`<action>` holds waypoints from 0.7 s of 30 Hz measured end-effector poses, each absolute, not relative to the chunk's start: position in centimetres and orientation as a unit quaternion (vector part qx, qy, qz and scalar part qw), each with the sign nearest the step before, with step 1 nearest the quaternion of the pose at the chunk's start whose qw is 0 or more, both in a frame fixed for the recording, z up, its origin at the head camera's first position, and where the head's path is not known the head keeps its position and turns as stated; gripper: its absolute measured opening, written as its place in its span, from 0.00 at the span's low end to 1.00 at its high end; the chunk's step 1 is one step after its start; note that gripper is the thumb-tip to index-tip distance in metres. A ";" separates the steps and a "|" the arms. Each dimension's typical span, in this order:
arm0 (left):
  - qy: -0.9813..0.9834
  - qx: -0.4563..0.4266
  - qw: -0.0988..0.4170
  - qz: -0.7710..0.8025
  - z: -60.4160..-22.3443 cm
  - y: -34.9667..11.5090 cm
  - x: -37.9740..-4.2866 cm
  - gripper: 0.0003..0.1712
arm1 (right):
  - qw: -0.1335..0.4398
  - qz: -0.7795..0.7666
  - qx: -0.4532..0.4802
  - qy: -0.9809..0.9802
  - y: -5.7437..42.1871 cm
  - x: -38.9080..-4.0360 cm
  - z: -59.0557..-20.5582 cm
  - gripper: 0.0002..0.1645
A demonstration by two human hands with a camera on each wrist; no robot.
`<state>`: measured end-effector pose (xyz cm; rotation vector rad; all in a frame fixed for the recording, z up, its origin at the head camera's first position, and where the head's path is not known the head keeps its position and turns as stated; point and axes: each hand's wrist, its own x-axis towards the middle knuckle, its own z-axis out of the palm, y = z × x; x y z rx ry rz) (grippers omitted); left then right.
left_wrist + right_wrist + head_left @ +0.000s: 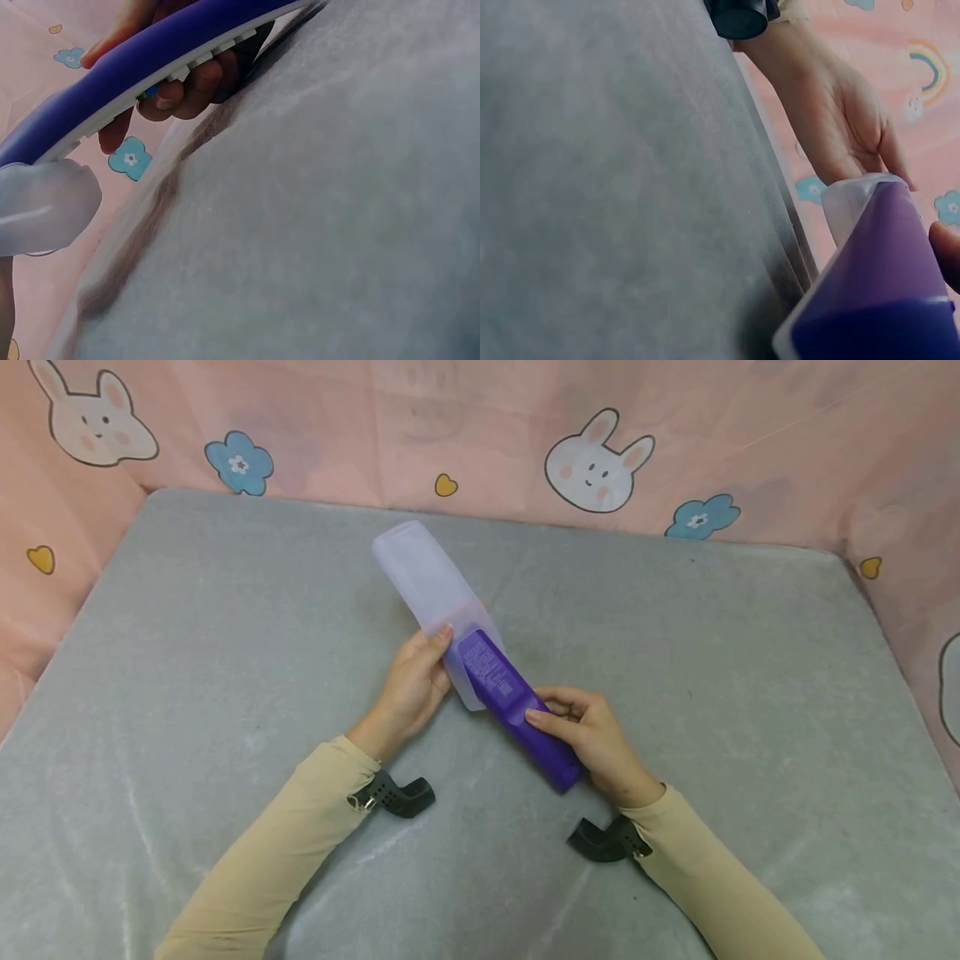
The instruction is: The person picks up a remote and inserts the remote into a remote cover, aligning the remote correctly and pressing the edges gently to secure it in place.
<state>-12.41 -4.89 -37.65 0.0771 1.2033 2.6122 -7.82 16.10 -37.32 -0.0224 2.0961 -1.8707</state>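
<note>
In the head view my left hand (pixel 411 681) grips a translucent, frosted sleeve (pixel 427 572) near its lower end, thumb on top. A purple remote control (pixel 510 693) slants down to the right from that end, its tip at the sleeve's mouth. Its upward face carries small pale print. My right hand (pixel 596 739) pinches the remote's lower half between thumb and fingers. The left wrist view shows the white underside of the remote (pixel 150 64) with raised buttons, and the rounded sleeve edge (pixel 49 206) against it. From the right wrist, the sleeve (pixel 847 202) appears just beyond the purple back.
A grey cloth-covered table (pixel 720 693) lies under both hands. Behind and beside it hangs a pink curtain (pixel 337 435) with rabbits, flowers and hearts. Black wrist mounts (pixel 405 797) stick out from both tan sleeves.
</note>
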 end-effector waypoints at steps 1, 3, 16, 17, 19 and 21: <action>0.412 0.028 0.132 0.901 -37.7 -4.8 -12.4 0.24 | 0.164 -0.657 -0.009 0.736 16.1 -7.8 -37.3 0.20; 0.407 0.032 0.134 0.903 -37.7 -4.8 -12.4 0.24 | 0.165 -0.658 -0.010 0.735 16.0 -7.7 -37.4 0.20; 0.400 0.060 0.148 0.902 -37.5 -4.5 -12.1 0.26 | 0.195 -0.654 -0.030 0.730 15.5 -7.6 -37.6 0.17; 0.401 0.058 0.149 0.902 -37.5 -4.4 -12.1 0.26 | 0.198 -0.654 -0.029 0.730 15.5 -7.6 -37.7 0.17; 0.401 0.055 0.152 0.902 -37.4 -4.4 -12.1 0.26 | 0.203 -0.654 -0.027 0.728 15.4 -7.5 -37.7 0.17; 0.402 0.054 0.154 0.901 -37.4 -4.4 -12.0 0.26 | 0.210 -0.653 -0.026 0.727 15.3 -7.4 -37.7 0.17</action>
